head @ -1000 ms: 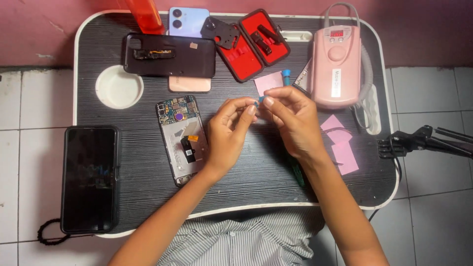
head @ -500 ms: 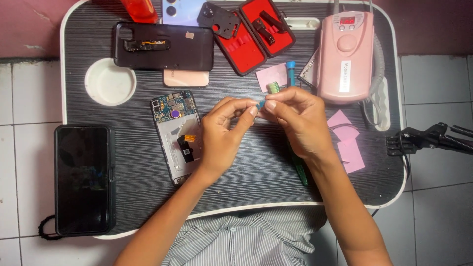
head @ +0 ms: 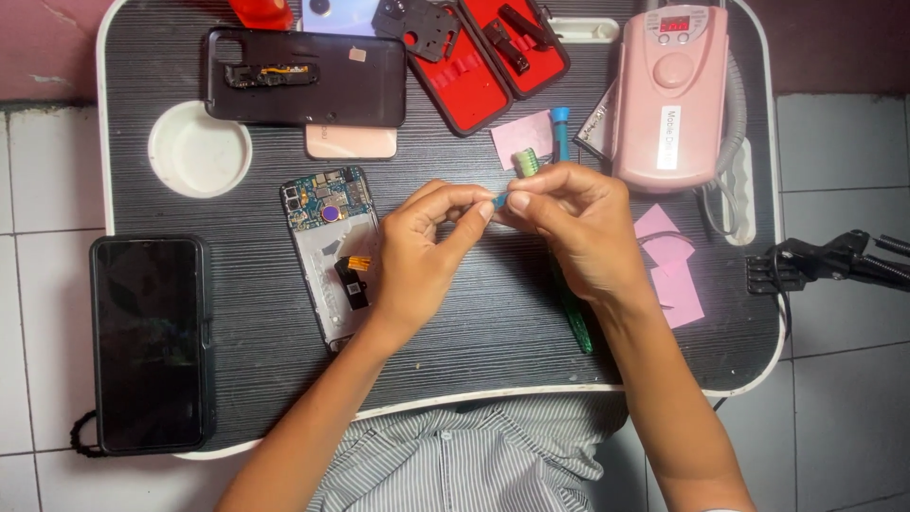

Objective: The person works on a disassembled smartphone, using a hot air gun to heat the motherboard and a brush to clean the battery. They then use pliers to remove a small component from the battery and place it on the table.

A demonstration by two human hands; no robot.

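My left hand [head: 424,254] and my right hand [head: 575,220] meet above the middle of the black lap table [head: 246,379]. Their fingertips pinch a tiny blue part [head: 500,199] between them. A small green ribbed piece [head: 527,162] pokes out above my right fingers. An opened phone [head: 327,248] with its circuit board bare lies just left of my left hand. A green-handled tool [head: 573,318] lies partly under my right wrist.
A dark phone screen [head: 147,341] lies at the left edge. A black back cover [head: 303,78], a white round cup recess [head: 199,149], an open red tool case [head: 488,57], a pink machine [head: 673,90] and pink paper notes [head: 675,275] surround the hands. A black clamp arm [head: 825,261] juts in at right.
The view has shifted so the table sits higher and nearer. Both hands stay together on the small blue part, with little movement of the fingers.
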